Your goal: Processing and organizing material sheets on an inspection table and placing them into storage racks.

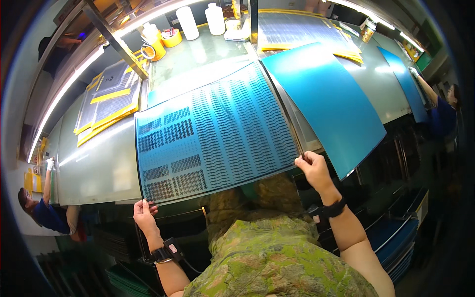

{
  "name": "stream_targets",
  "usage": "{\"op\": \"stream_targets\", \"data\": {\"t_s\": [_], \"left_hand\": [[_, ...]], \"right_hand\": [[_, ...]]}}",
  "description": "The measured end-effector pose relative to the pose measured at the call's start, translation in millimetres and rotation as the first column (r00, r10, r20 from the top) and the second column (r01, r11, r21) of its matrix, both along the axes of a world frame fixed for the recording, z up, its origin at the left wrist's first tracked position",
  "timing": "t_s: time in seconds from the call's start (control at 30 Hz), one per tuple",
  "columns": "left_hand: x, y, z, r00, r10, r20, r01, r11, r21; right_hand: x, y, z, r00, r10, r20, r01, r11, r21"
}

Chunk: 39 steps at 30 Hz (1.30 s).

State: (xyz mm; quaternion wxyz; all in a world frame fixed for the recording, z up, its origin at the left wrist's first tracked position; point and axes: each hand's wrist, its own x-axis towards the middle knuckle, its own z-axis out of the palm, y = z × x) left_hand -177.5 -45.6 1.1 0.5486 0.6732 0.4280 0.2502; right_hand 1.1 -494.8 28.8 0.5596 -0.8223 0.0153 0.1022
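A large blue film sheet (232, 128) printed with rows of dark patterns is stretched between my hands over the bench edge. My left hand (145, 214) pinches its near left corner. My right hand (315, 170) is closed on its near right corner, thumb on top. The sheet's near edge overhangs the bench front, and its far part lies toward the back of the bench. Right beside it lies a plain blue panel (329, 106), tilted, with its near corner sticking out past the bench edge.
Yellow-edged printed sheets (111, 99) are stacked at left, with more sheets (304, 30) at the back right. White bottles (187, 23) and orange tape rolls (154, 49) stand behind. A metal post (116, 39) rises at back left. Co-workers (47, 210) are at both sides; racked panels (396, 247) sit below right.
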Motion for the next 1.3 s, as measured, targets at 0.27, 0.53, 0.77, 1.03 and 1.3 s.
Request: {"op": "stream_targets", "data": {"t_s": [0.27, 0.53, 0.77, 1.03, 1.3], "left_hand": [[-1.4, 2.1, -2.2, 0.998, -0.037, 0.042, 0.039, 0.999, -0.035], [-1.6, 1.1, -3.6, 0.996, 0.016, 0.085, -0.012, 0.999, -0.038], [-3.0, -5.1, -0.9, 0.996, 0.047, 0.082, -0.043, 0.998, -0.052], [0.2, -4.2, -1.1, 0.994, 0.039, 0.098, -0.033, 0.998, -0.059], [8.5, 4.2, 20.7, 0.997, 0.021, 0.071, -0.058, 0.81, 0.583]], "right_hand": [[-1.0, 8.8, -12.5, 0.955, -0.029, 0.294, 0.083, 0.981, -0.175], [-8.0, 9.3, -20.2, 0.971, -0.045, 0.236, 0.1, 0.969, -0.226], [-7.3, 4.7, -29.1, 0.95, -0.032, 0.31, 0.11, 0.965, -0.237], [-4.3, 6.3, -29.0, 0.988, -0.063, 0.141, 0.082, 0.988, -0.132], [-3.1, 13.9, -40.9, 0.973, -0.032, 0.229, 0.062, 0.99, -0.126]]}}
